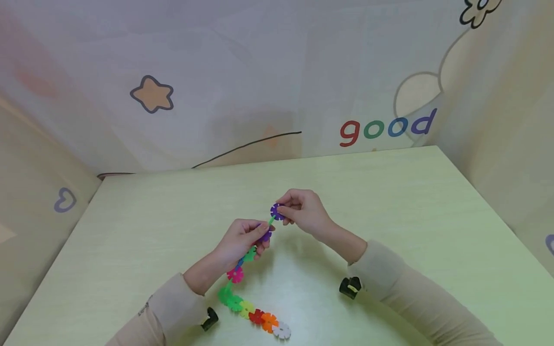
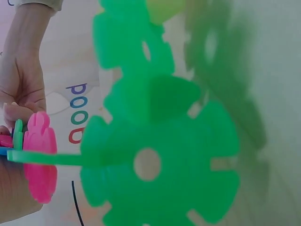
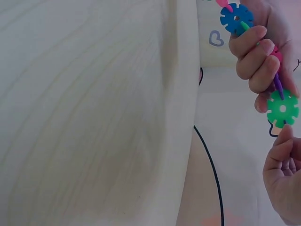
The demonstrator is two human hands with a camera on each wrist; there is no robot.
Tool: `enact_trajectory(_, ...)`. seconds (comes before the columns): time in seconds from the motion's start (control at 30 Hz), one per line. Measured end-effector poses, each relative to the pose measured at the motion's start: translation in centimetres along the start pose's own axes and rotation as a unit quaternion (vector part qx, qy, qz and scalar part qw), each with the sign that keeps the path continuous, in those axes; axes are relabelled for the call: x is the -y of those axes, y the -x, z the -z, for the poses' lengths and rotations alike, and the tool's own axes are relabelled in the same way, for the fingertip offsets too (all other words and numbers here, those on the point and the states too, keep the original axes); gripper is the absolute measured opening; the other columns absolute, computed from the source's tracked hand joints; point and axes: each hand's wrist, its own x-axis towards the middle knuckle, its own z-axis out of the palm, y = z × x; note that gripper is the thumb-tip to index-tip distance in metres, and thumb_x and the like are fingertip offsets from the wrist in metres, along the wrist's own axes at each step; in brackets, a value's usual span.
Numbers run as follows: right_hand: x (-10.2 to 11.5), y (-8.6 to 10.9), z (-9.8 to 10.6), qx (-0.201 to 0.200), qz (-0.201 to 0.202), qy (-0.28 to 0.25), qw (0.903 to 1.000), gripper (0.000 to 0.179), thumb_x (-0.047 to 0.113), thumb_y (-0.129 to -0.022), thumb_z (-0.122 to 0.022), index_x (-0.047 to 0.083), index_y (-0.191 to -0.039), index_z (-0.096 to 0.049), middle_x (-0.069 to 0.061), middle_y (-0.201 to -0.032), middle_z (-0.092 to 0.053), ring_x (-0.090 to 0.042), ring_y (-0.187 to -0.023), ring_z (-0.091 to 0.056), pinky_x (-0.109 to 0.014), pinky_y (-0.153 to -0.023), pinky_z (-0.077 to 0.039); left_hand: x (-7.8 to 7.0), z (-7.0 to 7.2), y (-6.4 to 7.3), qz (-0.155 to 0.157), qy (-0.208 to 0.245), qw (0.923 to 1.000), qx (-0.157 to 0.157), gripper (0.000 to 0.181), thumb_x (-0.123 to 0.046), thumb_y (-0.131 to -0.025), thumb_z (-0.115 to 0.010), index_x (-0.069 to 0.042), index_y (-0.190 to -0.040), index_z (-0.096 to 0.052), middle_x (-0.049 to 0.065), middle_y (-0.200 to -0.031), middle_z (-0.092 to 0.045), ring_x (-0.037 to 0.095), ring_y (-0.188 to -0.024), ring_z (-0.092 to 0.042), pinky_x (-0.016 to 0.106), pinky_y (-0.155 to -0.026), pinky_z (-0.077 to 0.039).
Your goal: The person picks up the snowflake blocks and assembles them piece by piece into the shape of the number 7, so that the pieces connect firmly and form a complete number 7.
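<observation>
Over the table, both hands hold a chain of slotted plastic snowflake discs. My left hand (image 1: 238, 242) pinches a purple disc (image 1: 265, 234) between thumb and fingers, its other fingers curled round the chain. My right hand (image 1: 307, 211) pinches the end purple disc (image 1: 276, 211). A green disc (image 3: 282, 113) joins these two and faces the right wrist view. Below the left hand hang a green disc (image 1: 249, 253), a blue one and a pink disc (image 1: 235, 275). Large in the left wrist view is another green disc (image 2: 188, 174), slotted into the chain beside the pink one.
Toward the near edge, the chain's tail runs through green, yellow, red and orange (image 1: 270, 322) to a white disc (image 1: 282, 330). The pale table (image 1: 151, 216) backs onto a printed cloth (image 1: 259, 62). Black wrist-camera pieces (image 1: 350, 287) stick out by both sleeves.
</observation>
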Motion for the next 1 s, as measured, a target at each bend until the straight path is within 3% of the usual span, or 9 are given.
enact_trajectory(0.23, -0.1, 0.0, -0.2, -0.002, -0.023, -0.021, 0.9995, 0.01, -0.003, -0.085, -0.059, -0.008, -0.094, -0.062, -0.014, -0.078, -0.066, -0.012, -0.053, -0.057, -0.026, -0.055, -0.051, 0.0, -0.1, 0.0, -0.004, -0.003, 1.0, -0.002, 0.039, -0.018, -0.096, -0.046, 0.02, -0.107, -0.051, 0.002, -0.064, -0.056, 0.01, -0.05, -0.046, 0.018, -0.046, -0.044)
enact_trajectory(0.43, 0.1, 0.1, -0.1, -0.001, -0.015, -0.019, 0.9997, 0.01, -0.003, -0.085, -0.059, -0.006, -0.094, -0.063, -0.013, -0.079, -0.066, -0.014, -0.055, -0.058, -0.039, -0.062, -0.053, -0.2, 0.1, 0.0, -0.009, -0.006, 0.9999, 0.003, 0.038, -0.019, -0.095, -0.047, 0.019, -0.101, -0.053, 0.003, -0.063, -0.056, 0.01, -0.05, -0.045, 0.018, -0.046, -0.044)
enact_trajectory(0.6, 0.1, 0.0, 0.5, 0.022, -0.009, -0.021, 0.9995, 0.011, 0.0, -0.085, -0.06, -0.005, -0.095, -0.063, -0.013, -0.08, -0.066, -0.016, -0.058, -0.06, -0.032, -0.06, -0.052, -0.4, 0.2, 0.1, 0.003, 0.005, 0.9999, 0.012, 0.039, -0.017, -0.095, -0.047, 0.019, -0.107, -0.051, 0.002, -0.065, -0.057, 0.01, -0.051, -0.048, 0.019, -0.048, -0.045)
enact_trajectory(0.83, 0.0, -0.2, 1.1, 0.042, -0.018, -0.052, 0.9976, 0.015, 0.002, -0.086, -0.06, -0.006, -0.098, -0.063, -0.009, -0.078, -0.066, -0.014, -0.06, -0.058, -0.021, -0.055, -0.045, -0.5, 0.4, 0.1, 0.03, -0.003, 0.9993, 0.021, 0.04, -0.018, -0.095, -0.048, 0.016, -0.116, -0.048, 0.004, -0.076, -0.063, 0.011, -0.065, -0.06, 0.023, -0.06, -0.052)
enact_trajectory(1.0, -0.3, -0.1, 1.5, 0.042, -0.039, -0.059, 0.9966, 0.017, 0.002, -0.087, -0.059, -0.007, -0.101, -0.062, -0.008, -0.079, -0.066, -0.014, -0.061, -0.058, -0.021, -0.057, -0.047, -0.1, 0.8, 0.3, 0.045, -0.022, 0.9985, 0.02, 0.037, -0.018, -0.095, -0.048, 0.012, -0.117, -0.051, 0.014, -0.091, -0.065, 0.018, -0.078, -0.063, 0.031, -0.074, -0.053)
